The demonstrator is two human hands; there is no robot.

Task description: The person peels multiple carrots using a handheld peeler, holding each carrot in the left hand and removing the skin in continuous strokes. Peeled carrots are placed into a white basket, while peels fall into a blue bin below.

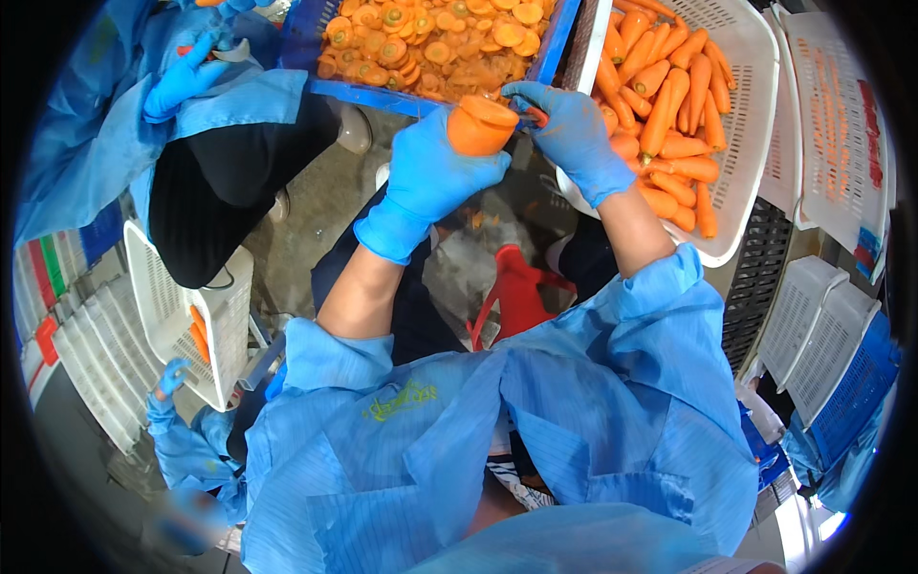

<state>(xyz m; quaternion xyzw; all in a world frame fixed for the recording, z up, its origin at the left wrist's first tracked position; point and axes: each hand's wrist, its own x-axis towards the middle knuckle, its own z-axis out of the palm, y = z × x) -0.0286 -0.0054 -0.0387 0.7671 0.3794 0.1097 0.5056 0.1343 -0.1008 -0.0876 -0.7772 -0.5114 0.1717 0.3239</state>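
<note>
My left hand (448, 168), in a blue glove, grips a thick peeled carrot (482, 128) with its broad end up. Close to the right of it, my gloved right hand (574, 140) is closed around a small tool with a red handle (534, 116); the rest of the tool is hard to make out. Just beyond both hands is a blue plastic crate (409, 106) full of carrot end slices and peelings (437, 50). On the right, beside my right forearm, a white perforated basket (749, 143) holds many whole peeled carrots (670, 115).
A co-worker's gloved hand (179, 82) holds a tool at the upper left. Another white basket (233, 301) with a few carrots stands at left, near a further person (193, 445). A red plastic object (518, 294) lies below my hands. Stacked baskets (814, 323) stand at right.
</note>
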